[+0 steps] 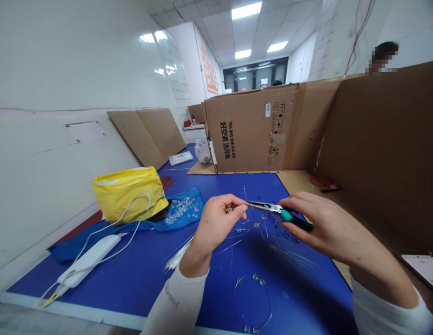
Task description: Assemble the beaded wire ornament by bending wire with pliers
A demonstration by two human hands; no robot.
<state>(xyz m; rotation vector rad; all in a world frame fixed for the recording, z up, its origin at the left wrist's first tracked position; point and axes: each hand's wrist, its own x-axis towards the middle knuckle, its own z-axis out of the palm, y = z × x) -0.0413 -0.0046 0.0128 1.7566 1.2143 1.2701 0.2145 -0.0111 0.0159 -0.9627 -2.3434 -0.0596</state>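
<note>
My right hand is wrapped round the green and black handles of long-nose pliers, whose jaws point left. At the tip of the jaws, my left hand pinches a thin wire with small clear beads by its fingers. On the blue tabletop below lie loose clear beads, small dark rings and thin wire pieces. Nearer me rests a wire loop with clear beads on it. A bundle of pale wires lies beside my left wrist.
Clear beads sit on a blue cloth beside a yellow bag. A white power strip with a cable lies at the left. Cardboard walls stand behind and at the right, where red-handled scissors lie. A person's head shows beyond.
</note>
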